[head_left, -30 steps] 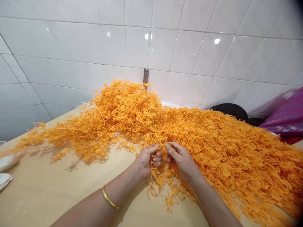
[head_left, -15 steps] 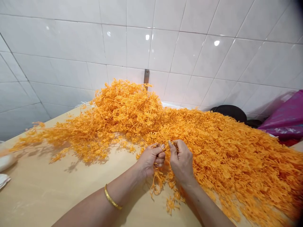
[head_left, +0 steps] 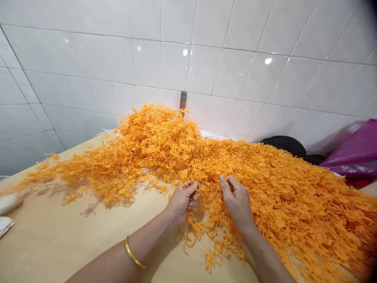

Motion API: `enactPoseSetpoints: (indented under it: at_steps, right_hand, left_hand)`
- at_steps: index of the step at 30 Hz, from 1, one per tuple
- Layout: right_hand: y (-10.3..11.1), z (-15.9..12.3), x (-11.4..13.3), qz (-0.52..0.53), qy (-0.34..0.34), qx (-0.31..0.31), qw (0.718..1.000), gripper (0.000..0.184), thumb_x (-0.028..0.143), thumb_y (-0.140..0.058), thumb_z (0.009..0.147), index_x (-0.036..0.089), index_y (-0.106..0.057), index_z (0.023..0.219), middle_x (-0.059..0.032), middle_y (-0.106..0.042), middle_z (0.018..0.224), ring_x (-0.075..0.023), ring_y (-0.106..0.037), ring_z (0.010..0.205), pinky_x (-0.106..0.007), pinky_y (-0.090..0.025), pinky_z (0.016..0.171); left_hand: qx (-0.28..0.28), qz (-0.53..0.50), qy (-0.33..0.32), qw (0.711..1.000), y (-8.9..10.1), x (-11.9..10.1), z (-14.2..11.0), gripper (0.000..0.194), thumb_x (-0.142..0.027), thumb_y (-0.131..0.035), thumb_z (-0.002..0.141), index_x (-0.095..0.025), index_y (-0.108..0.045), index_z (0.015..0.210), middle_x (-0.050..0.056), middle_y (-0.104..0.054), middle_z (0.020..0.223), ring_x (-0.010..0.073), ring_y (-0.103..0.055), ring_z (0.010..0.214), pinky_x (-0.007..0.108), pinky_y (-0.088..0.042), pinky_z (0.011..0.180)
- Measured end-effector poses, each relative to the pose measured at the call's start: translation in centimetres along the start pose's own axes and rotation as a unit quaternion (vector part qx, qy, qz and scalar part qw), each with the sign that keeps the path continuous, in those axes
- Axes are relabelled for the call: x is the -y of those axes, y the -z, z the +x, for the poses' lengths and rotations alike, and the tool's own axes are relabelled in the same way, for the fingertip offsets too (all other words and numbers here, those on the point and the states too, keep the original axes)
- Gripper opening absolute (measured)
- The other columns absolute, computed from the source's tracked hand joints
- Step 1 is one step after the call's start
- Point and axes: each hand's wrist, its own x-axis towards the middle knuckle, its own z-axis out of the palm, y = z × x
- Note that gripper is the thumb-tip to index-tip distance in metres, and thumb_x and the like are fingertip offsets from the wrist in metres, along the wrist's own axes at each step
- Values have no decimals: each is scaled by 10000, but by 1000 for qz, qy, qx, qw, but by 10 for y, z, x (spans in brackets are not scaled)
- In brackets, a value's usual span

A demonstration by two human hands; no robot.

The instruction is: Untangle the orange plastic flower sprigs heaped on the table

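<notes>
In the head view my left hand (head_left: pixel 183 201), a gold bangle (head_left: pixel 134 253) on its wrist, pinches a thin orange artificial flower sprig (head_left: pixel 190 234) whose curled end hangs below the fingers. To its right, my right hand (head_left: pixel 237 200) is closed, thumb pressed toward the bent fingers; what it grips, if anything, is hidden. A gap separates the two hands. Behind them rises a tall heap of orange artificial flowers (head_left: pixel 159 137). A second, broad flower pile (head_left: pixel 297 192) spreads beside my right hand. Loose orange blossoms (head_left: pixel 213 251) lie on the table between my forearms.
The pale table (head_left: pixel 97 239) runs back to a white tiled wall (head_left: pixel 235 74) with a metal strip (head_left: pixel 183 103) on it. Black round items (head_left: pixel 287 145) and a purple bag (head_left: pixel 353 147) stand behind the pile at right. A white cloth (head_left: pixel 5 225) lies at the left edge.
My hands have moved apart: the right one shifted right, the left one slightly left. The view has tilted up a little.
</notes>
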Motion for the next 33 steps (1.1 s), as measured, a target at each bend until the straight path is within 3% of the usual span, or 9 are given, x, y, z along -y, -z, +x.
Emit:
enactPoseSetpoints:
  at_steps: [4,9,13,18,22,28,31,33]
  right_hand:
    - [-3,1,-3,117,-68,66,989,244,430,-488,738,205,-472,832,28,-440,566,-119,-415,461,-227,-312,422]
    - [-12,-1,1,189,-50,125,973,242,414,-502,738,195,-498,842,50,-390,546,-93,-366,475,-211,-304,454]
    - [-17,-1,-5,174,-22,120,977,192,381,-473,765,193,-493,735,52,-365,540,-80,-325,469,-202,-271,440]
    - [-14,1,-16,166,-62,48,983,223,395,-454,775,197,-443,674,64,-310,499,-81,-296,444,-203,-249,426]
    - [-14,2,-17,168,-53,74,982,238,413,-459,767,189,-463,685,55,-331,522,-82,-312,457,-208,-263,436]
    - [-14,1,-13,204,-84,100,970,283,398,-510,731,195,-490,928,60,-343,520,-85,-306,450,-210,-257,434]
    - [-13,2,-14,236,-86,130,959,217,379,-498,736,191,-490,844,62,-343,506,-77,-285,434,-204,-245,426]
    - [-13,2,-15,230,-80,114,963,174,363,-476,745,189,-465,741,63,-333,499,-73,-276,425,-201,-238,417]
  left_hand:
    - [-4,28,15,999,-3,1,-5,291,-359,-569,670,-193,-331,643,-79,-367,415,18,-190,302,178,-81,362]
    - [21,46,21,999,-5,5,-5,297,-353,-578,654,-194,-328,639,-82,-369,402,20,-194,298,176,-80,352]
    - [39,58,41,997,-5,8,-6,307,-356,-574,658,-195,-315,626,-82,-363,379,20,-172,288,179,-69,347]
    - [64,65,51,995,-4,10,-6,315,-392,-550,684,-187,-323,607,-81,-344,378,14,-137,291,182,-57,348]
    - [71,48,42,995,-2,10,-4,338,-472,-491,707,-189,-332,614,-75,-350,385,22,-142,291,187,-64,342]
    - [50,55,51,996,-3,10,-4,320,-435,-516,697,-190,-329,611,-80,-343,362,24,-135,286,187,-73,333]
    - [47,56,59,996,-5,10,-7,307,-411,-521,697,-191,-323,615,-81,-341,353,23,-137,287,184,-71,339]
    - [53,55,62,995,-6,9,-7,307,-407,-520,697,-193,-317,610,-83,-332,347,23,-133,289,184,-67,342]
